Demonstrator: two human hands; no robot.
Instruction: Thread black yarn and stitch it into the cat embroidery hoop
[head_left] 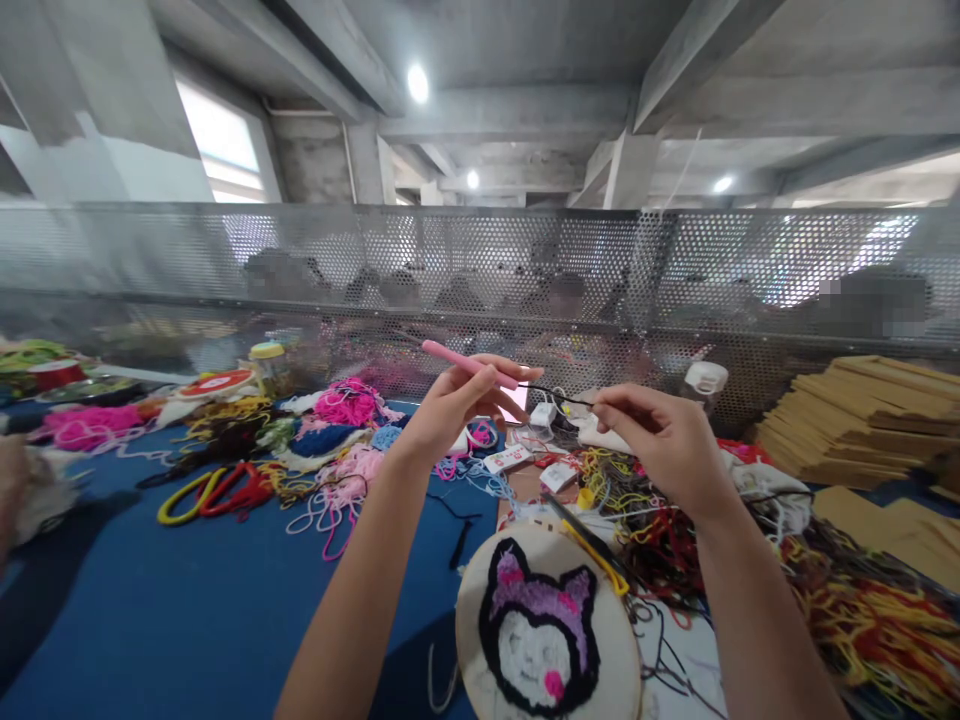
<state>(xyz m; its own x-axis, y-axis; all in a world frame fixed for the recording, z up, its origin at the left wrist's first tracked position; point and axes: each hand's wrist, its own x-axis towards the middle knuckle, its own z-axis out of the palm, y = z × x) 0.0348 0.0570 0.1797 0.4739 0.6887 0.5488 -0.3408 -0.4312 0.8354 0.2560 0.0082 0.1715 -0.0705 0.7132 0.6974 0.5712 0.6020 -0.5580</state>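
Both hands are being raised at frame centre: left hand is gripping a pink punch needle, right hand is pinching black yarn taut towards its tip, above the embroidery hoop.

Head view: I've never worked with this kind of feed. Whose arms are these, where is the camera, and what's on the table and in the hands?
There is no machine here. The camera sits on a person's head and looks forward and down, so the two bare arms reaching in from the bottom are that person's own. The left hand grips a pink punch needle tool. The right hand pinches a thin black yarn strand that runs to the tool's tip. Below the hands lies a round embroidery hoop with a tufted black, purple and white cat face. It rests on a blue table strewn with loose yarn in many colours. A cardboard stack sits at far right, and a perforated metal screen stands behind the table.
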